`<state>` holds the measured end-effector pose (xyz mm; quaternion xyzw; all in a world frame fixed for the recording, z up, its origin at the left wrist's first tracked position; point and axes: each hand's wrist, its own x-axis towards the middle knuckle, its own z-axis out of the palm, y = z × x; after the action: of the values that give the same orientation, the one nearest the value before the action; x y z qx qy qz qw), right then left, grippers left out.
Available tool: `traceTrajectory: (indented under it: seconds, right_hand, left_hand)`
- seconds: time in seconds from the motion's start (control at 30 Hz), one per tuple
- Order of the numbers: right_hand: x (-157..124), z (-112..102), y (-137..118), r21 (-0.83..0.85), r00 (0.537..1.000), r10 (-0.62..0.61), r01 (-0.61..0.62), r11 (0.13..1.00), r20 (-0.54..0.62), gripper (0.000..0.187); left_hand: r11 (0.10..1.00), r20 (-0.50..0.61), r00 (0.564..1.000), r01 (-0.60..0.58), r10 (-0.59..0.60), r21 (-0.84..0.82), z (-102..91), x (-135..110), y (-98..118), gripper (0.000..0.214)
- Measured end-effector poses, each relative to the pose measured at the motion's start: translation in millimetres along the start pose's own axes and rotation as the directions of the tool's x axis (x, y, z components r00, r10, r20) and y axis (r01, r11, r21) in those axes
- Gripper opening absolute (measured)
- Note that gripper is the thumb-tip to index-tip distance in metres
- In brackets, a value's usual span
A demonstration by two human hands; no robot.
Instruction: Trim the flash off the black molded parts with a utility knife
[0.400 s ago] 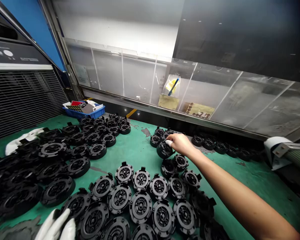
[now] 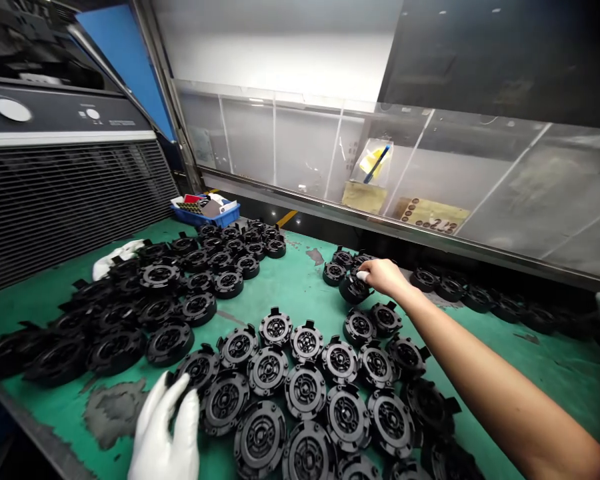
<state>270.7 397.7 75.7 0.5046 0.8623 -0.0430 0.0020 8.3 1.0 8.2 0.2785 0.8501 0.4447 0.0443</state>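
The disc (image 2: 354, 293) being handled is at the right hand (image 2: 387, 277), tilted, over the green bench (image 2: 293, 290). The right hand, bare but for a white fingertip cover (image 2: 363, 275), pinches it by the upper edge; the fingers behind the rim are hidden, and I cannot tell whether its underside touches the bench. Against the slightly earlier picture, the disc has barely moved among its neighbours: it remains in the grip, between the far cluster (image 2: 335, 273) just beyond it and the front cluster (image 2: 305, 390) nearer the wearer, so I judge that it has not been let go. What has changed is mainly the view, which has turned leftward, carrying most things rightward in the picture and bringing more of the left hand (image 2: 164, 437) into sight. That hand, in a white glove, has its fingers spread and curved beside the nearest edge of the front cluster; whether they touch a disc there is unclear, and I judge it to be bearing no part of the pinched one. Further out, the left cluster (image 2: 197, 308) spreads toward a vented unit (image 2: 65, 193), a row of discs (image 2: 451, 287) lies to the right, and a blue tray (image 2: 226, 218) stands at the far edge.
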Motion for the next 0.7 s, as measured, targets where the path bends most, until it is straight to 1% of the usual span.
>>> traceTrajectory:
  seconds: [0.1,0.17,0.3,0.37,0.43,0.47,0.5,0.53,0.57,0.63,0.67,0.7]
  right_hand:
    - [1.7,3.9,-3.6,-0.03,0.999,0.038,-0.038,0.999,-0.006,0.03]
    - [-1.5,10.5,-11.6,-0.044,0.999,0.035,-0.035,0.998,-0.016,0.03]
    - [-19.0,21.1,-31.3,-0.066,0.998,0.015,-0.019,0.998,-0.054,0.031]
    - [-28.6,20.1,-40.5,-0.07,0.997,0.015,-0.02,0.997,-0.075,0.032]
    - [-35.6,15.4,-54.6,-0.064,0.995,-0.013,0.006,0.998,-0.1,0.039]
    - [-38.1,12.9,-65.6,-0.055,0.993,-0.052,0.046,0.997,-0.109,0.043]
    - [-40.3,11.0,-79.8,-0.043,0.987,-0.116,0.112,0.993,-0.107,0.046]
    - [-42.2,10.0,-97.3,-0.026,0.975,-0.203,0.201,0.979,-0.092,0.048]
    - [-43.9,10.2,-117.3,-0.003,0.95,-0.305,0.305,0.952,-0.064,0.049]
    - [-46.7,14.3,-161.0,0.05,0.863,-0.504,0.504,0.863,0.007,0.05]
    - [-48.0,17.5,-182.2,0.069,0.823,-0.568,0.565,0.822,0.033,0.052]
    - [-49.5,20.9,-201.3,0.075,0.797,-0.602,0.598,0.798,0.051,0.051]
  left_hand:
    - [1.0,0.01,1.0,-0.008,0.008,-0.014,-0.3,-0.3,-0.5,0.045]
    - [1.0,-0.002,1.0,-0.018,0.018,-0.024,0.0,-0.3,-2.4,0.046]
    - [0.995,-0.035,0.997,-0.066,0.063,-0.069,0.1,-3.4,-2.9,0.043]
    - [0.994,-0.034,0.997,-0.066,0.063,-0.087,0.0,-5.3,-2.4,0.042]
    - [0.994,-0.035,0.998,-0.06,0.056,-0.095,0.3,-6.7,-2.4,0.041]
    - [0.993,-0.039,0.998,-0.061,0.057,-0.097,0.7,-7.3,-2.7,0.041]
    - [0.993,-0.041,0.997,-0.064,0.06,-0.098,1.3,-7.8,-3.3,0.04]
    - [0.993,-0.044,0.997,-0.064,0.059,-0.103,2.0,-8.3,-4.0,0.041]
    - [0.992,-0.043,0.998,-0.053,0.048,-0.118,2.8,-8.8,-4.9,0.043]
    - [0.985,-0.023,1.0,0.011,-0.015,-0.173,4.5,-9.1,-6.8,0.053]
    - [0.978,-0.006,0.998,0.054,-0.057,-0.203,5.2,-8.9,-7.6,0.06]
    - [0.971,0.013,0.995,0.095,-0.095,-0.219,5.6,-8.2,-8.3,0.067]
